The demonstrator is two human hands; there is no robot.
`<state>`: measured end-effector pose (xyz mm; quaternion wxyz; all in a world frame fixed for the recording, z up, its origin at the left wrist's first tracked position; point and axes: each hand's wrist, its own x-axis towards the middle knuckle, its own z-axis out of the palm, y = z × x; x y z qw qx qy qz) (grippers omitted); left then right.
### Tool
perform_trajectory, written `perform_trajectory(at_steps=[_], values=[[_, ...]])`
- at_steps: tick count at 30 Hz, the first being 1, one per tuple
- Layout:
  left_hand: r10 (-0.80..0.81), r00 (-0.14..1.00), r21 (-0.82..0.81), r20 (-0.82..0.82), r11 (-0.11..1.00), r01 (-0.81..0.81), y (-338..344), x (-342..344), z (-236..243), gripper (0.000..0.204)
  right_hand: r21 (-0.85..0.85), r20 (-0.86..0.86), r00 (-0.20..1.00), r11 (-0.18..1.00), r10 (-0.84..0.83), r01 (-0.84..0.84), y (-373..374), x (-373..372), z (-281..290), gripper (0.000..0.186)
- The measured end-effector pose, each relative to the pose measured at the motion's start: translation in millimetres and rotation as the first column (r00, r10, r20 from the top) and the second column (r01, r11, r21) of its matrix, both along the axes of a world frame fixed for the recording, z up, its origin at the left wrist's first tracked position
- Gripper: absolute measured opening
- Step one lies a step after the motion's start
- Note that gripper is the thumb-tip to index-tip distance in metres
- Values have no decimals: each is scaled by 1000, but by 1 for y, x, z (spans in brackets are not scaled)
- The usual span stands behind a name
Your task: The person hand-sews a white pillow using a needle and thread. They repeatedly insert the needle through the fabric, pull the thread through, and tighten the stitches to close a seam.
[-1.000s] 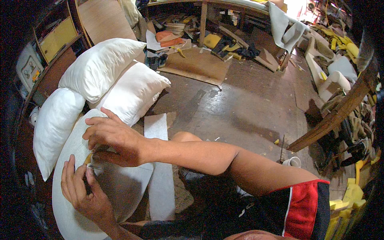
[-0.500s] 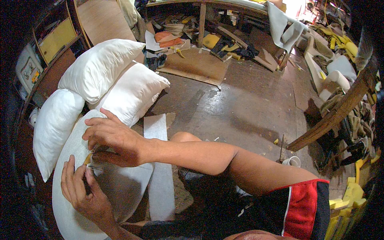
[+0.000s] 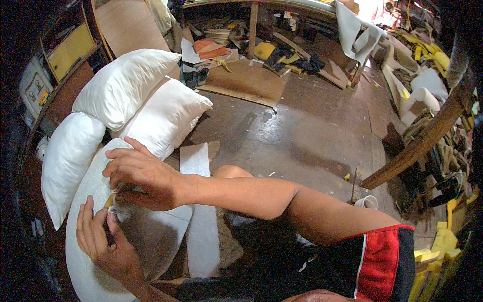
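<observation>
"White-grey cloth covers the padded piece [image 3: 156,231]. State its location."

"It lies at the person's front left, beneath both hands, beside the white pillows [image 3: 128,85] and a pale strip [image 3: 202,251]."

"Report the fingers."

"Left hand [image 3: 108,246]: thumb and index finger bend toward each other at some fine pale strands [image 3: 112,210]; the outer fingers stand apart. Right hand [image 3: 151,178]: fingers are curled, palm down. In neither case can I tell whether the tips are clamped."

"List the hazards."

"First, the strands, if thread, could snag or snap; the likely cause is pulling too hard or at an angle. Second, the cloth could pucker or tear beside the yellow patch [image 3: 109,201] between the hands, through uneven tension. Third, a finger could be pricked if a needle is in use; none is visible to me. Fourth, the right hand's shadow could cause a misplaced grip."

"Check brands, labels and writing."

"None is legible. The pale box [image 3: 34,83] at far left bears small dark and orange marks, too small to read."
</observation>
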<state>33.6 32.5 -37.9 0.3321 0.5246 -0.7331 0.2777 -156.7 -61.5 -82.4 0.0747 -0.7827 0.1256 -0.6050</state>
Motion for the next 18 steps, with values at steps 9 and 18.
perform_trajectory(at_steps=[9,18], values=[[0,1000,0,16,1000,0,0,1,0,15,-21,-7,1000,1000,-21,20,0,0,2,32],[8,1000,14,8,1000,-8,1,0,1,15,-21,-5,1000,1000,6,-6,-1,-1,1,34]])
